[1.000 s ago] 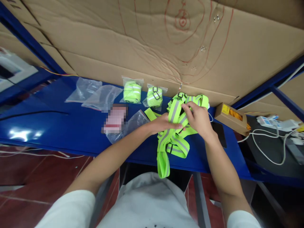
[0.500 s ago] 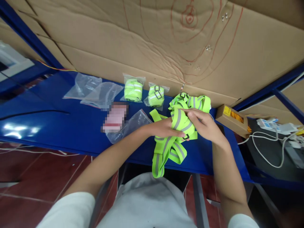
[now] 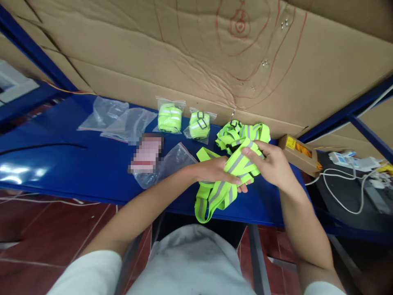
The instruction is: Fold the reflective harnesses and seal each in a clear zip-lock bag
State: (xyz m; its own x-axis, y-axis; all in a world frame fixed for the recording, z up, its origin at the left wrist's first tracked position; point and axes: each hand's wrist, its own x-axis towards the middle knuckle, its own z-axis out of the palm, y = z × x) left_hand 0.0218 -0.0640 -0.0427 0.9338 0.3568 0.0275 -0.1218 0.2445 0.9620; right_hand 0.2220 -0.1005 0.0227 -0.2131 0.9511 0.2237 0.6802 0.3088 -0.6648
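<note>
Both hands hold a neon yellow reflective strap harness with grey stripes over the blue table. My left hand grips its bundled middle from the left, fingers closed round it. From the right, my right hand pinches the wound straps at their top. Loose loops hang past the table's front edge. Behind the hands, against the cardboard, lies another tangled harness.
Two bagged folded harnesses lie by the cardboard wall. Empty clear bags and a blurred pink card lie to the left. A small cardboard box, white cables and chargers are at the right.
The hanging loops have been drawn up and are shorter. My right hand moved from above the bundle to its right side, and the straps are wound tighter between the hands.
</note>
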